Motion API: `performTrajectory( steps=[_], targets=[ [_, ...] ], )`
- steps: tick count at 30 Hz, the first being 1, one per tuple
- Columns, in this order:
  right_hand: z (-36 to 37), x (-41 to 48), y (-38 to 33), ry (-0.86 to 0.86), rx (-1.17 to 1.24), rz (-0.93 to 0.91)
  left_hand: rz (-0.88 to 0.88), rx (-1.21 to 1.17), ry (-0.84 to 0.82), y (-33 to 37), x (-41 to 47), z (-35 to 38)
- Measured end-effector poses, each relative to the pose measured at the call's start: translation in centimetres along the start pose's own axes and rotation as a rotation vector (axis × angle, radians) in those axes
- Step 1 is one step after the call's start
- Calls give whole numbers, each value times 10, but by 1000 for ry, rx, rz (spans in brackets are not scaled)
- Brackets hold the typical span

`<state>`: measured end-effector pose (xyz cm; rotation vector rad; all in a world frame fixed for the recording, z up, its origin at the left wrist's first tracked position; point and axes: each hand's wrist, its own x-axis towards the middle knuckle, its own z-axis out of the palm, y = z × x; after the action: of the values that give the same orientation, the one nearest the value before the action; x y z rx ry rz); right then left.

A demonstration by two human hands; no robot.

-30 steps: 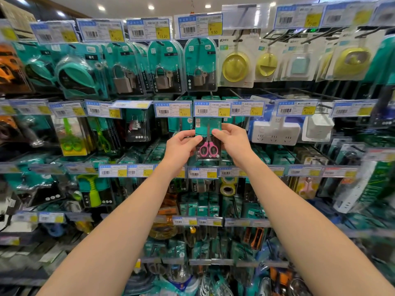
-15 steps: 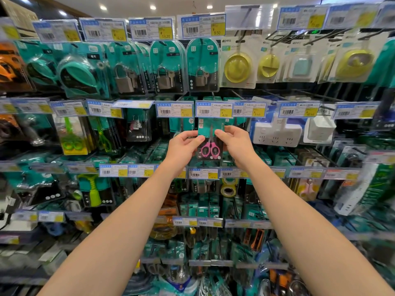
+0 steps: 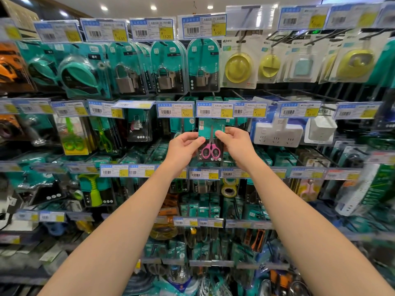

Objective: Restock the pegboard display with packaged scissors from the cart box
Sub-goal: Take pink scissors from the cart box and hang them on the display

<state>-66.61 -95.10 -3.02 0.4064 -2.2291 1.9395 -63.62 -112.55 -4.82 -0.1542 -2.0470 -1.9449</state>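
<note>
- The left hand (image 3: pixel 181 149) and right hand (image 3: pixel 237 146) each pinch a side edge of the scissors pack (image 3: pixel 211 144), with the thumbs on its front.
- The pack is upright at the centre of the display, just below the 4.00 price label (image 3: pixel 214 109).
- Change over the last second: almost none; the pack holds the same spot.
- Judgement: hanging is under way and the pack is not released. Whether it is on the peg is hidden.

1. Scissors pack (image 3: pixel 211 133): side edges covered by fingers (image 3: pixel 197 141) of the left hand (image 3: pixel 182 147) and right hand (image 3: pixel 238 144). Its top sits at the 4.00 tag (image 3: pixel 214 110), and whether it is on a peg cannot be told.
2. Forearms (image 3: pixel 119 242): cut off by the lower edge.
3. Outer tags (image 3: pixel 27 107), at both margins: blurred, unreadable.
4. Lowest rows (image 3: pixel 192 280): blurred, goods unidentifiable.
</note>
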Motion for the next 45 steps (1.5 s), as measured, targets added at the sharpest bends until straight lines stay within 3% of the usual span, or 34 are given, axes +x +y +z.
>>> performTrajectory(
  steps=[31,45],
  targets=[
    [10,2,-8,75,-7,15,-2,-39,49,-7,3,3],
    [14,3,-9,150,-50,-102,39,-23,91,-5,0,7]
  ],
)
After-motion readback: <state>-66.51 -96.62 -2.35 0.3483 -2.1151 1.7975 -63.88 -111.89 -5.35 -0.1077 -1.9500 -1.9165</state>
